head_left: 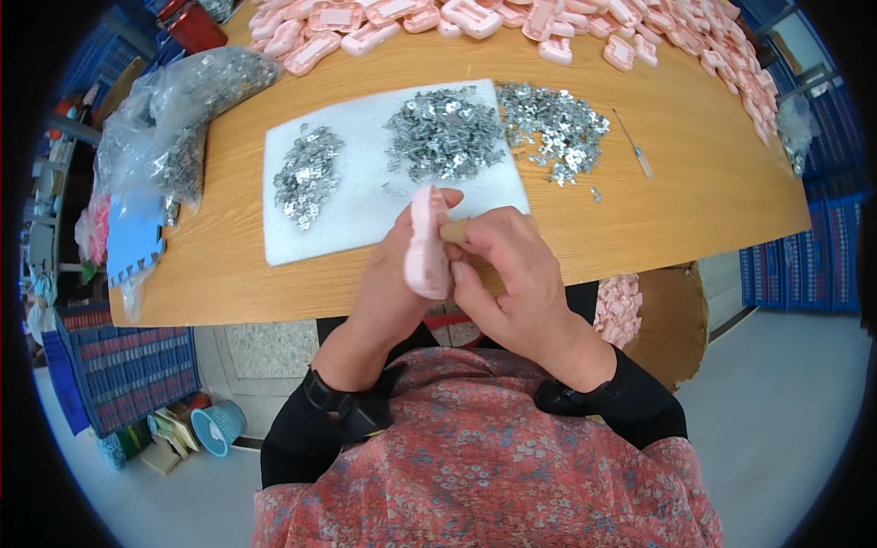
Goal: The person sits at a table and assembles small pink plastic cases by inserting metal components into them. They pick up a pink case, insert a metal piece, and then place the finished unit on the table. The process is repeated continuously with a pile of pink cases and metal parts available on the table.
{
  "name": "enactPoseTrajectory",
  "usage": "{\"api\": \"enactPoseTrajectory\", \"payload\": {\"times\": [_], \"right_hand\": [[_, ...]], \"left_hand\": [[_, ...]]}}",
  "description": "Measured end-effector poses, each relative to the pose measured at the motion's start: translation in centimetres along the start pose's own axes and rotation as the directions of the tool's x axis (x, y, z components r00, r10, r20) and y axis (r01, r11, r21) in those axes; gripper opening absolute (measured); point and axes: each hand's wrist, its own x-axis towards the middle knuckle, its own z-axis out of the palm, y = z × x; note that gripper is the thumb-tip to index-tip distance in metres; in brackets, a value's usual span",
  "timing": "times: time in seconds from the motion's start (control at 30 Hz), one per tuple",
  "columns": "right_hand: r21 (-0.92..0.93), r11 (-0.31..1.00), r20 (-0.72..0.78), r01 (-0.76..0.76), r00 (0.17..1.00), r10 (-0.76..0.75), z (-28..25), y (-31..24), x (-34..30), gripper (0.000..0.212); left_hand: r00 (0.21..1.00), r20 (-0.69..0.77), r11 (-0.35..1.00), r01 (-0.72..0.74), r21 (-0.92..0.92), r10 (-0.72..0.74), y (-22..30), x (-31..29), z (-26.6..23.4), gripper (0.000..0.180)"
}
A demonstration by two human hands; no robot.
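Note:
My left hand (387, 272) grips a pale pink plastic shell (426, 251), held on edge above the front of the table. My right hand (513, 274) is closed at the shell's right side, thumb and fingers pinched together against it. A tan cover (454, 231) wraps one right fingertip. Whatever lies between those fingertips is hidden. Just beyond my hands a white foam sheet (365, 239) carries a small heap of metal pieces (309, 175) and a larger heap of metal pieces (445, 134).
More metal pieces (557, 132) lie right of the foam, beside a thin screwdriver (633, 144). Pink shells (475, 16) pile along the far edge. Plastic bags of metal parts (174, 119) stand at left. A cardboard box (671, 320) holding pink shells sits below the table's right edge.

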Motion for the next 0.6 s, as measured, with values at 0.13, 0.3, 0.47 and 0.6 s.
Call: {"api": "enactPoseTrajectory", "payload": {"times": [0.13,0.3,0.47,0.6], "right_hand": [[-0.042,0.997,-0.006,0.064,0.998,-0.065,-0.7,-0.8,0.2,0.062],[0.126,0.977,-0.075,-0.172,0.981,0.182,-0.8,0.4,-0.7,0.054],[0.532,0.739,0.102,-0.413,0.898,0.429,-4.1,1.2,-0.3,0.031],[0.488,0.745,0.297,-0.455,0.889,0.348,-5.0,1.3,0.0,0.028]], "left_hand": [[0.953,0.080,0.893,-0.300,0.334,0.291,-0.8,0.3,-1.0,0.042],[0.983,0.091,0.972,-0.173,0.156,0.160,-0.3,1.1,0.4,0.040],[0.955,0.287,0.964,-0.142,0.223,0.074,0.5,-0.4,-1.2,0.043],[0.918,0.394,0.934,-0.172,0.313,0.037,2.0,-1.1,-3.1,0.038]]}}
